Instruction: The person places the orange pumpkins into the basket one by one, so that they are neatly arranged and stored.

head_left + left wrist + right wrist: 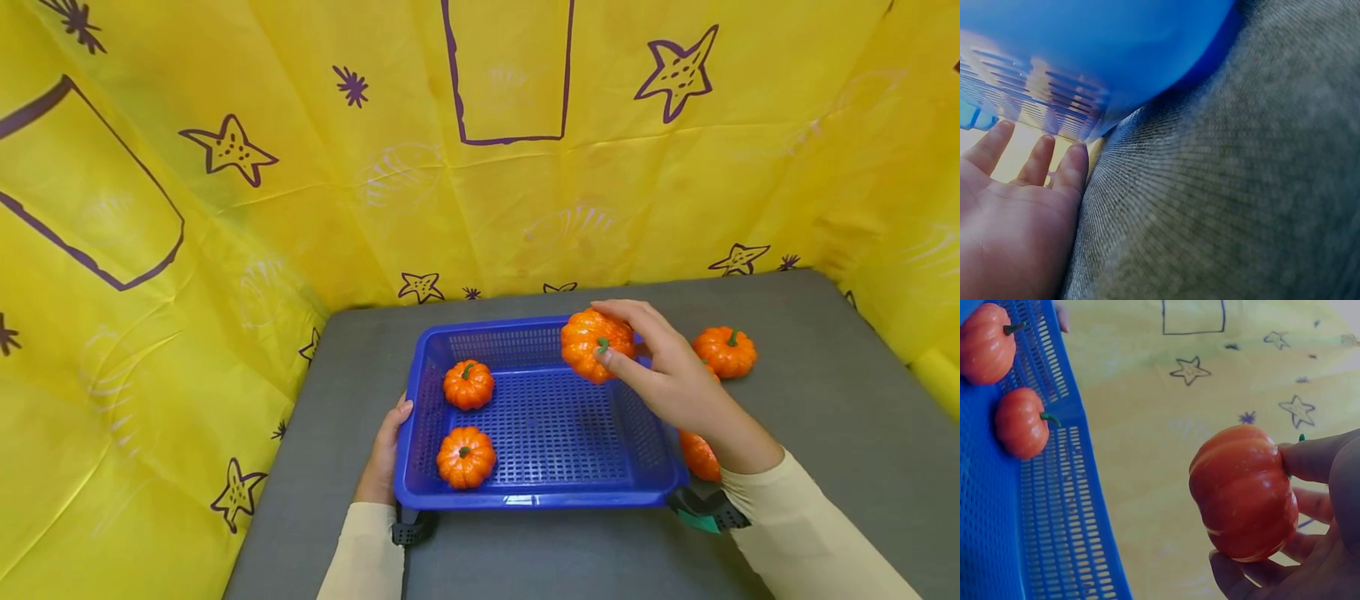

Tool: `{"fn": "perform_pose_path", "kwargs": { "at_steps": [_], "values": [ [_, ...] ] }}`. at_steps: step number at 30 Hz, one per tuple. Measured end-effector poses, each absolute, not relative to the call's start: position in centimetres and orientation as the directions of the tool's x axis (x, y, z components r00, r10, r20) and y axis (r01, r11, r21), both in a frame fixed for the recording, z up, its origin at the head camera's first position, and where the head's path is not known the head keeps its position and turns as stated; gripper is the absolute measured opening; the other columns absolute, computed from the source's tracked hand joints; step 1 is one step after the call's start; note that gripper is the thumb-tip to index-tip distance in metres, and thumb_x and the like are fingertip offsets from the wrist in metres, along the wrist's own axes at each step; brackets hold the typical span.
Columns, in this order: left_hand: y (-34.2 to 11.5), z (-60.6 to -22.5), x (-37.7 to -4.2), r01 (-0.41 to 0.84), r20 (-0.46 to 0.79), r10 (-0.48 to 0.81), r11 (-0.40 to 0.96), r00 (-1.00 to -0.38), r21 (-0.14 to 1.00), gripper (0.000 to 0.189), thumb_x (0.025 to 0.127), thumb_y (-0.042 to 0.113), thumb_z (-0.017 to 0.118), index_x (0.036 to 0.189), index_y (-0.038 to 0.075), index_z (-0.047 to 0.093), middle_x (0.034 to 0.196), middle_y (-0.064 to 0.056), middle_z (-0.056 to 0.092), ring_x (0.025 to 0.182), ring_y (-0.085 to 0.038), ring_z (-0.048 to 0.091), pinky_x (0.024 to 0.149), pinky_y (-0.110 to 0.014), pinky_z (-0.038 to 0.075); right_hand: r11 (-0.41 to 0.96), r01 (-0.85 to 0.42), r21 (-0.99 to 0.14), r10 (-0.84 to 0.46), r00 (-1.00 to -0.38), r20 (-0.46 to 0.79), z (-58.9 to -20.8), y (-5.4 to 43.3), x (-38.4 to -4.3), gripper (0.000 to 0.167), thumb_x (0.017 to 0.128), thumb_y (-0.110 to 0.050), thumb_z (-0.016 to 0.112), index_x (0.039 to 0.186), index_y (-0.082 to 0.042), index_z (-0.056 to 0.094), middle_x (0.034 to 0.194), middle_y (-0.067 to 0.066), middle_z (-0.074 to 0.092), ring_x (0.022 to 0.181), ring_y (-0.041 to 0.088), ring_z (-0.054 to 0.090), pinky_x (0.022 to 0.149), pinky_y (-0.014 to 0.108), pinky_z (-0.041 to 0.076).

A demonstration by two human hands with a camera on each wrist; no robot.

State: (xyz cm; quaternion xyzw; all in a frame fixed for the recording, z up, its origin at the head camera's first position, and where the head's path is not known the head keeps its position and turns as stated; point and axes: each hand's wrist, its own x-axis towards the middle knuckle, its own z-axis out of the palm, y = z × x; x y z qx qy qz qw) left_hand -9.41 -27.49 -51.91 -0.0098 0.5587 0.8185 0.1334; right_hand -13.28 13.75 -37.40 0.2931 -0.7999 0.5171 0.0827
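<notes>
My right hand (678, 387) holds an orange toy pumpkin (588, 342) with a green stem, thumb by the stem and fingers around its far side. It overlaps the right back part of a blue plastic basket (547, 501) in the head view; the right wrist view shows this pumpkin (1244, 494) gripped beside the basket wall (1075, 506). Two more pumpkins, one behind (468, 385) and one in front (466, 458), sit inside the basket at its left. My left hand (384, 454) rests against the basket's left outer side; its extended fingers (1038, 159) touch the slotted wall in the left wrist view.
Right of the basket lie several pumpkins: one at the back (725, 352), another (701, 457) partly hidden by the right forearm and basket. All stand on a grey cloth-covered table (817, 400). Yellow patterned sheeting (495, 217) hangs behind and at both sides.
</notes>
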Motion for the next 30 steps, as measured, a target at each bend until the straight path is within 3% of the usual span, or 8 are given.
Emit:
{"fn": "perform_pose_path", "kwargs": {
  "at_steps": [23,30],
  "values": [
    [-27.6,-52.0,-9.3,-0.214,-0.152,0.201,-0.339,-0.968,0.916,0.070,0.110,0.045,0.044,0.175,0.030,0.023,0.172,-0.014,0.034,0.148,-0.039,0.043,0.115,-0.047,0.045,0.257,-0.469,-0.845,-0.430,-0.838,0.334,-37.4,10.0,-15.9,0.051,0.108,-0.011,0.066,0.158,-0.007,0.054,0.150,0.013,0.053,0.120,0.028,0.057,0.092,0.031,0.054],
    [-27.6,-52.0,-9.3,-0.216,-0.149,0.212,-0.344,-0.966,0.914,0.069,0.110,0.047,0.044,0.174,0.031,0.023,0.172,-0.013,0.034,0.149,-0.038,0.042,0.116,-0.047,0.044,0.260,-0.459,-0.849,-0.456,-0.834,0.311,-37.4,8.9,-16.9,0.053,0.110,-0.014,0.064,0.160,-0.006,0.051,0.153,0.014,0.051,0.124,0.029,0.055,0.096,0.046,0.053]
  ]
}}
